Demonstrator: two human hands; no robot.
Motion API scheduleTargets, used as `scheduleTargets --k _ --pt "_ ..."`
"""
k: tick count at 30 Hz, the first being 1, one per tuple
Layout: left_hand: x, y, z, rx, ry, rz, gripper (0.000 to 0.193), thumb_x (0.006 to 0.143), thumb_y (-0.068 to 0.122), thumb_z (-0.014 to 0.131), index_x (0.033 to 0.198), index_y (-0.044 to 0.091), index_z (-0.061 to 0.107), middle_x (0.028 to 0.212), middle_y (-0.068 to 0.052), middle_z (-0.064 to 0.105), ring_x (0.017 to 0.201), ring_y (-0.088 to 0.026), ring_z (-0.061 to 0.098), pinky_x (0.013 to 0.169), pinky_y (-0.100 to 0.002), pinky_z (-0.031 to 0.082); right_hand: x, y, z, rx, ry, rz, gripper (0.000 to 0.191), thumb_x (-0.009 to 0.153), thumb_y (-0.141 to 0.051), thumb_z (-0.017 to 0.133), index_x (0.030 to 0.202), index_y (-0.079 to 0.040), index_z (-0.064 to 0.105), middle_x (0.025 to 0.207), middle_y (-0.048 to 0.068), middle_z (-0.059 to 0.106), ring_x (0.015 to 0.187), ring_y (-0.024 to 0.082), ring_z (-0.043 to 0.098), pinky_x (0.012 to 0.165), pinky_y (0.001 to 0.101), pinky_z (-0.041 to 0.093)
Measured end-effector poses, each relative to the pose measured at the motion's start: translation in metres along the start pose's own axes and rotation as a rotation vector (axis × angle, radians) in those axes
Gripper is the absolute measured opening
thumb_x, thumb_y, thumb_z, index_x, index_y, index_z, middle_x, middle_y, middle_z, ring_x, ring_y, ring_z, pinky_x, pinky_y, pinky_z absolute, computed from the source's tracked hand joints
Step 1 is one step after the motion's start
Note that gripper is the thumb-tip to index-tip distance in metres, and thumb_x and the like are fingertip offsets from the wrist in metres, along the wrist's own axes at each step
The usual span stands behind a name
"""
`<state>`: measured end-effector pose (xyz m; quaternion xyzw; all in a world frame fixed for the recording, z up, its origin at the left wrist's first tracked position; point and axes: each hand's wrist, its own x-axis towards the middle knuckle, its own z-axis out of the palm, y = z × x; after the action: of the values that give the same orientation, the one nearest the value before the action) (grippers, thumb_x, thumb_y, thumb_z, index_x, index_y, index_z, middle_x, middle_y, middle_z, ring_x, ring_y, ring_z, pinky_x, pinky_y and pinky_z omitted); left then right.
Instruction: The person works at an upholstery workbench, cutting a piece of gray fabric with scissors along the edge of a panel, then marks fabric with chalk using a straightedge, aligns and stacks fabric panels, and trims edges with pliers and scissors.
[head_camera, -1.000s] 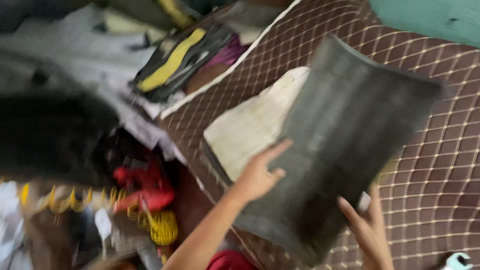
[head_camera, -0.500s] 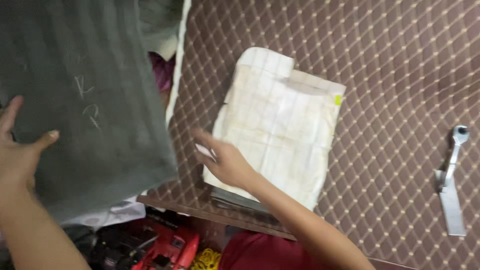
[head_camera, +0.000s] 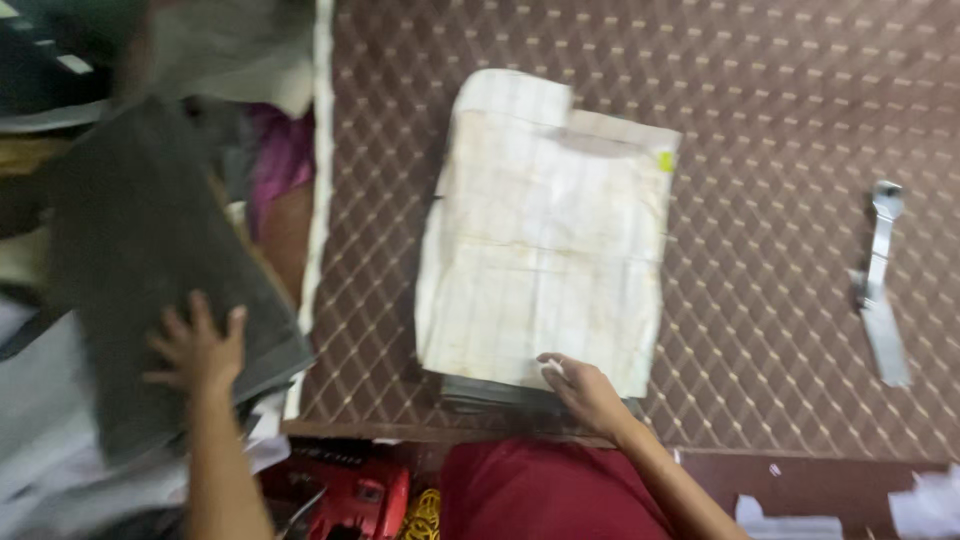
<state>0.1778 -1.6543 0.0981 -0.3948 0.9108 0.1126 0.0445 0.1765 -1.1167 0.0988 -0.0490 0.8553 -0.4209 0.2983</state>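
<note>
Cream sheet (head_camera: 548, 235), long axis vertical, right hand (head_camera: 585, 388) at near edge.

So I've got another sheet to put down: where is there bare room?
Bare patterned tabletop lies between the pale paper and the metal tool, and above both. Left of the table edge it is crowded with cloth and clutter.

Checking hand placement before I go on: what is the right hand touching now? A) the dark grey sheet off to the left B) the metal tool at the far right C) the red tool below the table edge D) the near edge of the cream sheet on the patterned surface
D: the right hand rests its fingers on the near edge of the cream sheet, while the left hand presses on the dark grey sheet and the metal tool lies untouched.
</note>
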Motion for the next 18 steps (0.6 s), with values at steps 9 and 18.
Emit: scheduleTargets --k 9,18 --pt "0.001 0.094 0.008 -0.101 0.05 0.002 0.116 0.084 0.072 0.062 0.169 0.016 0.006 0.175 -0.02 0.002 0.157 -0.052 0.004 0.119 -0.08 0.005 -0.015 0.051 -0.059 0.273 0.584 0.235 0.035 0.103 -0.032 0.054 0.122 -0.009 0.072 0.074 0.002 0.064 0.07 0.013 0.059 0.066 0.0324 0.049" --pt "0.043 0.125 -0.05 -0.255 0.049 -0.104 0.097 0.091 0.01 0.066 0.17 0.016 0.01 0.166 -0.029 0.02 0.137 -0.055 0.04 0.105 -0.068 0.039 0.0 0.07 -0.072 0.378 0.702 0.072 0.033 0.102 -0.027 0.058 0.121 -0.005 0.073 0.078 0.003 0.062 0.074 0.013 0.056 0.069 0.029 0.047"
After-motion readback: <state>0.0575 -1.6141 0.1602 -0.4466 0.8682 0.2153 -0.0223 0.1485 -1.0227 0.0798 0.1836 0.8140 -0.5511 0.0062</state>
